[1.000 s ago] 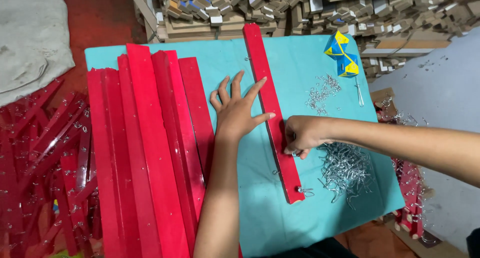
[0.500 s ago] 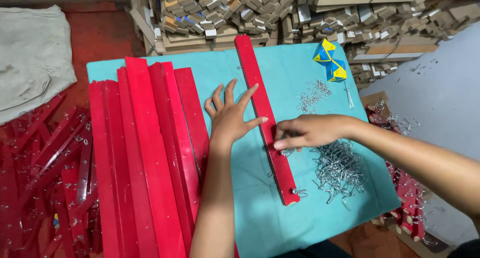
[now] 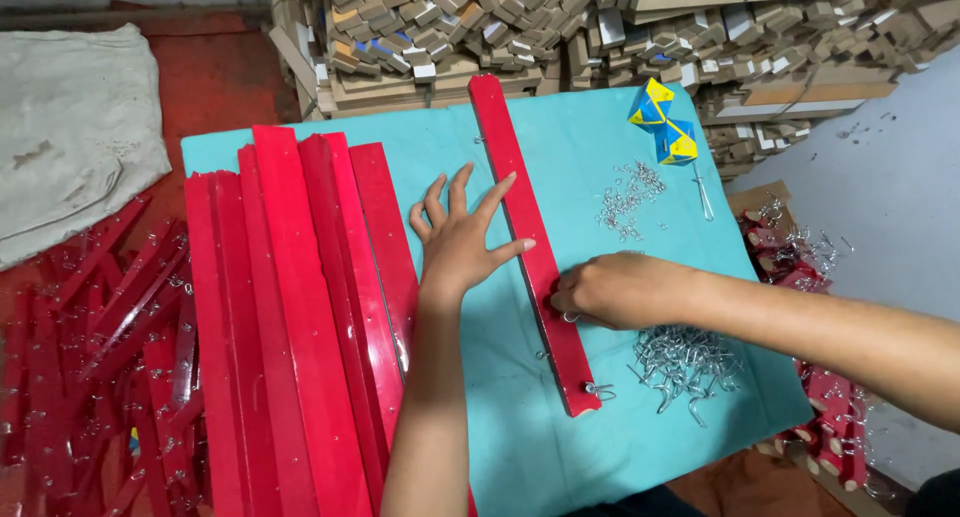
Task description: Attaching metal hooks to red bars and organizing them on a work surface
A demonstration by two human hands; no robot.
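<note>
Head view: left hand point(image 3: 462, 245) spread flat beside red strip point(image 3: 520, 217); right hand's point(image 3: 612, 289) grip pinches a hook point(image 3: 570, 317) against it.

Teal-topped table point(image 3: 590, 147): stack of long red strips point(image 3: 300, 317) at my left, single long red strip point(image 3: 520, 207) mid, loose heap of small metal hooks point(image 3: 685, 362) at right, blue-and-yellow folded paper shapes point(image 3: 662, 122) at far corner.

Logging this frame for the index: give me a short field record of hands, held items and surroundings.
left hand: flat, fingers spread, pressing on long red wooden strip
right hand: closed at strip's edge on a small metal hook
table: teal-covered tabletop
near right: loose pile of silver wire hooks
left side: stack of red strips
</note>
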